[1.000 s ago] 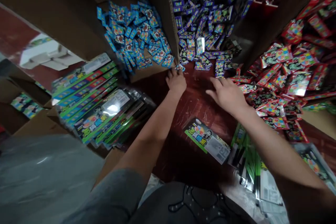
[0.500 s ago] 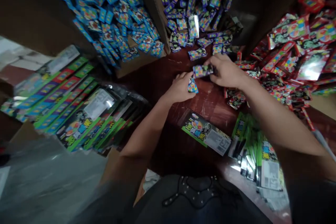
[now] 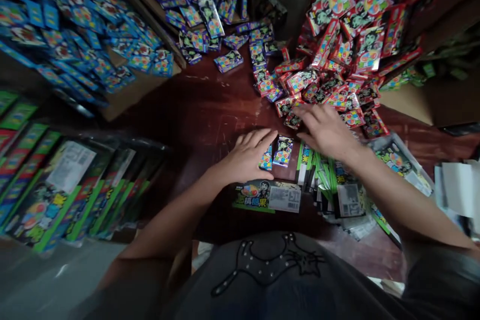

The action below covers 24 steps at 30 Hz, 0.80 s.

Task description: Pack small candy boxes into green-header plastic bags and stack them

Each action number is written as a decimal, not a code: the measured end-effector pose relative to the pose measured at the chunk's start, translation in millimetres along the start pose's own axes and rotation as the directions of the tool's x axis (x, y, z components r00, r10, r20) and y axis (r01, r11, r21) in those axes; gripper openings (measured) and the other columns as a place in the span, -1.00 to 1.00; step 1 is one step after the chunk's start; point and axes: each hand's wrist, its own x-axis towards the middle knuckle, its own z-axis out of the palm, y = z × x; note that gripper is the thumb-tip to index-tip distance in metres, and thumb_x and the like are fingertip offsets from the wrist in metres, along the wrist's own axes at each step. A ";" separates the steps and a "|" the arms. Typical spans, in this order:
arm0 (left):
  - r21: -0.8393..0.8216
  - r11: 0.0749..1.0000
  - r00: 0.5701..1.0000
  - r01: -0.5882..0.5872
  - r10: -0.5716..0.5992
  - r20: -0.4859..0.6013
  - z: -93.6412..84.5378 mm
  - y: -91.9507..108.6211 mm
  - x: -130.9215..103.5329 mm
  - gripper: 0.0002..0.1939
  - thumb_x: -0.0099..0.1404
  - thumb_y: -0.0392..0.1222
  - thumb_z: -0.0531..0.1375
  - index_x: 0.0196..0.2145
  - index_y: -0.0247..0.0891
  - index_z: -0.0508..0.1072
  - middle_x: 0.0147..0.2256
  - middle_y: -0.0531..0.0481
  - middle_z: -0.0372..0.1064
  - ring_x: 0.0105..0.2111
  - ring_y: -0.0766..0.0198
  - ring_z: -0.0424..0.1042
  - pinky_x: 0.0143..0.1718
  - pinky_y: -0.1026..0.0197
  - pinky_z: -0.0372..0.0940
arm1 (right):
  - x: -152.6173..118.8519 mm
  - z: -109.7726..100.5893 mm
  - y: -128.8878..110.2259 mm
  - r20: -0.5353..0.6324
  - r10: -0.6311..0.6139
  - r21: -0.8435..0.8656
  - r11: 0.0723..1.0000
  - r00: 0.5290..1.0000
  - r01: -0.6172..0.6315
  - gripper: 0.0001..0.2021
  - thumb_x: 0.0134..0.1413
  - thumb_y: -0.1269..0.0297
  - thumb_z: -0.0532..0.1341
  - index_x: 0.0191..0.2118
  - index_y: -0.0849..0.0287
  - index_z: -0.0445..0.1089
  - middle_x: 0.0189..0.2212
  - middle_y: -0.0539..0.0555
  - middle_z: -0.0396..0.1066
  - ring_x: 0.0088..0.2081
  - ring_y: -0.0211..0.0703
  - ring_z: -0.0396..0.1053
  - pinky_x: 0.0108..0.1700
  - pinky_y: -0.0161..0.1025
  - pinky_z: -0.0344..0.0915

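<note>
My left hand [image 3: 249,156] is curled over a small blue candy packet [image 3: 266,159] on the dark red table, its thumb along the near side. Right beside it, a purple candy packet [image 3: 283,151] lies flat on the table. My right hand [image 3: 324,129] is at the near edge of the red candy packets [image 3: 337,50]. Its fingertips are on a red packet [image 3: 292,120], with the thumb apart from the fingers. Just below my left hand lies a flat printed bag [image 3: 268,196] with a green edge and a white label.
Blue packets [image 3: 82,25] spill from a box at the left, with purple packets [image 3: 228,60] at the back middle. Filled printed bags [image 3: 71,165] stand in a row at the left. Flat bags [image 3: 348,200] lie stacked under my right forearm. White papers [image 3: 455,187] are at far right.
The purple packet has left my right hand and now lies beside the blue one. My right hand has moved to the red packets. The camera view has shifted to the right.
</note>
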 end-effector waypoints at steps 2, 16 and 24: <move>0.026 0.998 0.999 -0.049 0.049 -0.007 3.1 4.8 10.4 0.17 0.20 0.16 0.54 0.58 -0.01 0.05 0.58 -0.28 -0.14 0.53 -0.31 -0.04 0.46 -0.36 0.04 | 8.0 -1.7 3.9 -0.058 0.101 -0.112 0.988 0.993 -0.107 -0.22 0.40 0.05 0.18 0.57 0.33 0.06 0.48 0.38 0.19 0.35 0.42 0.16 0.34 0.31 0.16; -0.201 0.976 0.946 0.084 -0.141 -0.291 10.9 29.9 27.6 0.01 0.17 0.16 0.57 0.42 -0.13 0.24 0.40 -0.28 0.21 0.41 -0.17 0.25 0.44 -0.25 0.18 | -17.2 31.9 -26.1 -0.154 0.508 0.520 0.771 0.847 -0.368 -0.66 0.48 -0.08 0.02 -0.06 0.09 0.29 -0.13 0.21 0.42 -0.08 0.08 0.41 0.05 0.03 0.38; -0.169 0.984 0.986 -0.047 0.018 -0.166 13.7 22.3 68.1 -0.12 0.27 0.05 0.50 0.40 -0.15 0.24 0.28 -0.26 0.41 0.26 -0.16 0.44 0.30 -0.22 0.33 | -75.1 28.2 -13.3 -0.299 0.570 0.614 0.728 0.765 -0.303 -0.60 0.52 -0.12 -0.02 0.06 0.07 0.32 -0.02 0.19 0.47 0.06 -0.02 0.45 0.15 -0.02 0.43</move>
